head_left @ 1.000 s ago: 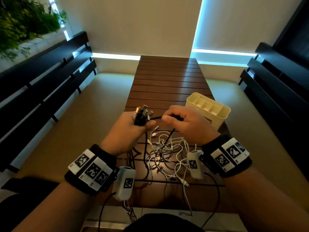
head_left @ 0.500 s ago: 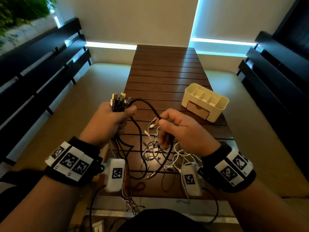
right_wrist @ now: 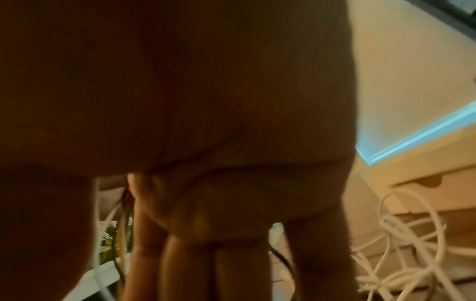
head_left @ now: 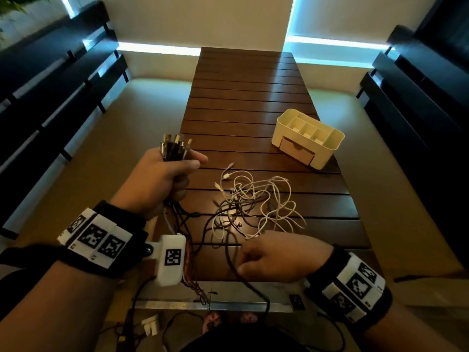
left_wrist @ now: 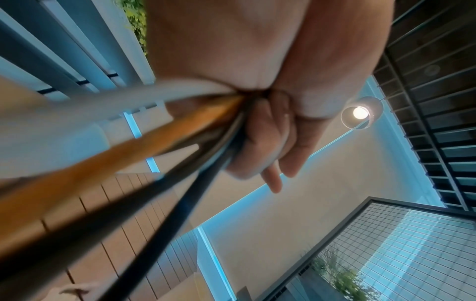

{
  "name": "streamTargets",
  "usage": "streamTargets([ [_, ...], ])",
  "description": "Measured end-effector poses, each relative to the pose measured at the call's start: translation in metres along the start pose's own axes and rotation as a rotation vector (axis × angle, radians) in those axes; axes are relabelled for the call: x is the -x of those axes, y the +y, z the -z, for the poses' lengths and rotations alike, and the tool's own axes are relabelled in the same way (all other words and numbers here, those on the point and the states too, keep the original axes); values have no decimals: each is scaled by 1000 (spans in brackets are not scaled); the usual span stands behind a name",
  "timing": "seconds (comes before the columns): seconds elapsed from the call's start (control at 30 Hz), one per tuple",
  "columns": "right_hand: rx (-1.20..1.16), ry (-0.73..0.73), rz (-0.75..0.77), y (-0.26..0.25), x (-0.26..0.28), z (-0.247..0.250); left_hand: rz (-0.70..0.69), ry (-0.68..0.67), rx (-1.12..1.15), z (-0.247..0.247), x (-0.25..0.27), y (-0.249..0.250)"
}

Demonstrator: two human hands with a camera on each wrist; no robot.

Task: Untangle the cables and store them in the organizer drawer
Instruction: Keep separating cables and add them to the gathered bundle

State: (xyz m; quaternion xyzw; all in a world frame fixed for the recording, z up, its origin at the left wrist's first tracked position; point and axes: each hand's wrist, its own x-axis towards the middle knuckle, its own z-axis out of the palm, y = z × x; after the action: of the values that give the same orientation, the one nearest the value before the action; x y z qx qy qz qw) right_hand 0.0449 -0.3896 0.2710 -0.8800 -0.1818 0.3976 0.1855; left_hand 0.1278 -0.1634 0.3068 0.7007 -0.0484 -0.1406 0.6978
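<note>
The left hand [head_left: 162,184] is gripping a bunch of plugs [head_left: 175,148] upright, keeping sorted ends together. The right hand [head_left: 279,260] is pinching one dark cable [head_left: 229,252] near the table [head_left: 248,97] edge, probably to draw it clear of the tangle [head_left: 253,201].

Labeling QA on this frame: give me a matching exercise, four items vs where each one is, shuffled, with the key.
Items:
1. bundle of plug ends
2. white cable tangle
3. organizer
4. dark cable

Places:
A. on the table's far right side, drawer closed
B. pinched by the right hand near the table's front edge
C. gripped upright in the left hand
D. loose on the slats, mid-table

Pairs: 1-C, 2-D, 3-A, 4-B
</note>
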Motion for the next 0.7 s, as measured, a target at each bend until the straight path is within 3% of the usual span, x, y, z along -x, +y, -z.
streamTargets([
  [0.1,-77,183,-81,4,4,7,2,-48,60,-16,4,1],
  [0.2,-363,487,60,2,1,15,-2,-121,153,-35,11,4],
  [0.27,-461,528,190,-3,-4,18,-21,-171,226,-47,15,7],
  [0.53,-619,186,328,-28,-35,-3,-137,-110,402,-52,15,22],
  [0.7,-1000,-178,289,-31,-25,-2,-82,-15,407,-36,16,10],
])
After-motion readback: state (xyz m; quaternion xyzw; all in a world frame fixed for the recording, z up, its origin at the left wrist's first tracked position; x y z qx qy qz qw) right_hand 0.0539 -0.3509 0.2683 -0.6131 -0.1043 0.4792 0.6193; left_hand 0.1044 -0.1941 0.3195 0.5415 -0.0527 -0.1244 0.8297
